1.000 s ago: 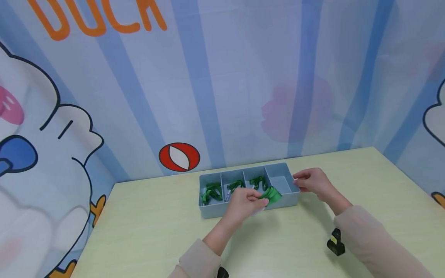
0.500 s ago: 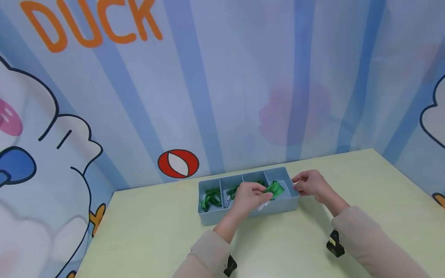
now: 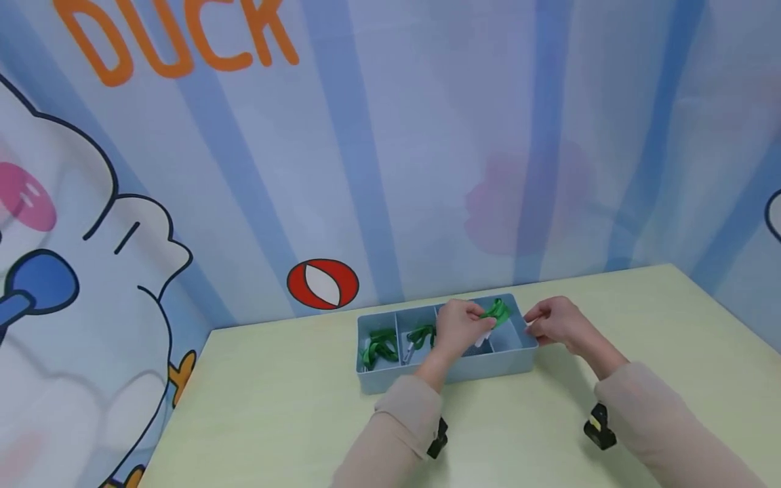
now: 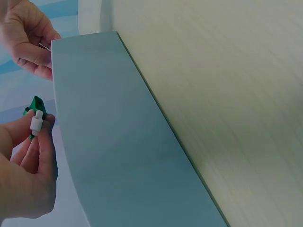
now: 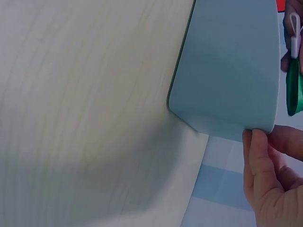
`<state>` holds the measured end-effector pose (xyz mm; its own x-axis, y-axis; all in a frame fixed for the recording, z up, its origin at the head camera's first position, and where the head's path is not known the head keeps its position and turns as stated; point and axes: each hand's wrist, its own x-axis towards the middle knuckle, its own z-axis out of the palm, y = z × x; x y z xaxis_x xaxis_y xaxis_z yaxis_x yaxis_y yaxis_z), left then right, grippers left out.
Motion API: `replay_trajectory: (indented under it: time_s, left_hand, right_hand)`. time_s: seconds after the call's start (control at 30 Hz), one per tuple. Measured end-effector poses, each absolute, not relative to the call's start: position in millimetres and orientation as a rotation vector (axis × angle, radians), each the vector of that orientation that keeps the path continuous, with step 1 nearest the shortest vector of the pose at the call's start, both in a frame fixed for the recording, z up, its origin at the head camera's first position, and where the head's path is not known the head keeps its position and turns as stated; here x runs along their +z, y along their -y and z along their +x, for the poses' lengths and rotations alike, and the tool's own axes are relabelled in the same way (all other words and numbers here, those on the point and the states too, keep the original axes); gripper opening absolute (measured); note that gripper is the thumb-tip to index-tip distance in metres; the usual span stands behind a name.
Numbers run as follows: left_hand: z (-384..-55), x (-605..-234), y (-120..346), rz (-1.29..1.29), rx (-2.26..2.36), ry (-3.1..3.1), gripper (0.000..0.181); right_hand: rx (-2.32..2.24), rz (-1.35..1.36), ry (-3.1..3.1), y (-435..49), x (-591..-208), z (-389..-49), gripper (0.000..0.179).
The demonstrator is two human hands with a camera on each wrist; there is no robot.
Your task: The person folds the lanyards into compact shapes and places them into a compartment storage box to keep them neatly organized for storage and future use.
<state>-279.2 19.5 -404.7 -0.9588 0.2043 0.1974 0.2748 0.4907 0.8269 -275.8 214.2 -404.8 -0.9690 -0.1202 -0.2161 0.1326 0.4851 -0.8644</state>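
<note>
A blue-grey divided box [image 3: 494, 367] stands near the back of the table. My left hand [image 3: 457, 329] is over its right half, thumb and fingers pinching a folded green lanyard [image 3: 499, 312] with a white plastic fitting [image 4: 36, 123]. The lanyard hangs above the rightmost compartment; in the right wrist view its green strap [image 5: 294, 90] ends in a white loop. At the box's right end, my right hand [image 3: 558, 322] grips the rim between thumb and fingers. Folded green lanyards lie in the leftmost compartment [image 3: 379, 349] and the one beside it [image 3: 421, 335]. My left hand hides much of the third compartment.
The pale yellow table [image 3: 287, 420] meets a printed blue backdrop [image 3: 427, 169] right behind the box. Black devices [image 3: 600, 427] are worn at both wrists, below the beige sleeves [image 3: 665, 420].
My left hand has carried the lanyard from in front of the box up and rightward, over the rightmost compartment. The right hand stays at the box's end. The head view has shifted slightly.
</note>
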Motion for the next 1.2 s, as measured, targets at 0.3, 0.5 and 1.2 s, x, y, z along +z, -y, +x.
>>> replay_trajectory:
  time_s: [0.3,0.5,1.2]
  left_hand:
    - [-287.2,-401.1,-52.5,-0.445,-1.034,2.711,0.055]
    - [-290.9,-407.8,-69.4,-0.292,-0.618,2.805,0.063]
    - [-292.9,-428.3,-81.2,-0.239,0.124,3.070,0.003]
  right_hand:
    - [-1.498,-0.010,-2.477,-217.6,-399.7,-275.4,0.028]
    - [-1.483,0.005,-2.483,-216.3,-399.5,-270.4,0.026]
    - [-1.494,-0.050,-2.479,-200.3,-397.2,-258.5,0.027]
